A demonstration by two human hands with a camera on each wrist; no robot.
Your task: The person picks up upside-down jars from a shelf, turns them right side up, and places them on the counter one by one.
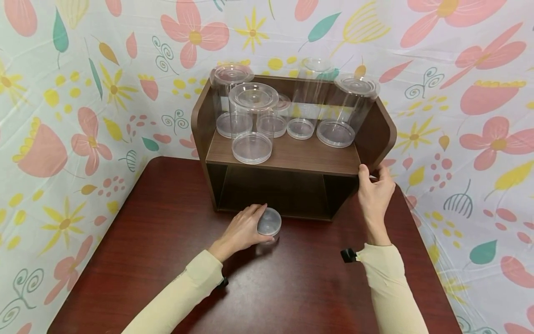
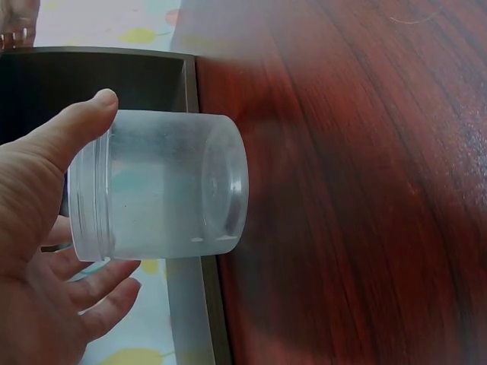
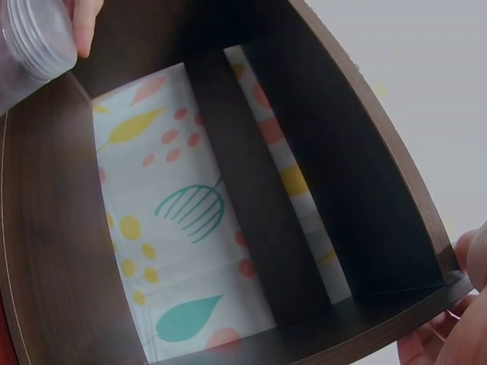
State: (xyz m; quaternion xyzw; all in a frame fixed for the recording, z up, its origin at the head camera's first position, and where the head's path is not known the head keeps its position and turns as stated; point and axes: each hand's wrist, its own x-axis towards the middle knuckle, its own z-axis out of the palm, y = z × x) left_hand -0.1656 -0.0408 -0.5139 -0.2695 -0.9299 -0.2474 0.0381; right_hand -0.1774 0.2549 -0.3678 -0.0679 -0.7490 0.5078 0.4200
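Observation:
My left hand [image 1: 244, 227] holds a small clear plastic jar [image 1: 269, 222] with a translucent lid by its lid end, in front of the dark wooden shelf unit [image 1: 300, 157]. In the left wrist view the thumb lies along one side of the jar [image 2: 163, 186] and the fingers reach round the other. My right hand [image 1: 377, 197] grips the shelf unit's right side at the front corner of its upper board. The right wrist view shows the lower compartment [image 3: 46, 228], with the jar [image 3: 34, 49] outside it at the upper left.
Several taller clear lidded jars stand on the upper board, one jar [image 1: 252, 148] near its front edge and another jar [image 1: 337, 133] by the right side. The unit stands on a glossy red-brown table [image 1: 275, 297]. Flower-patterned cloth [image 1: 92, 148] hangs behind and at both sides.

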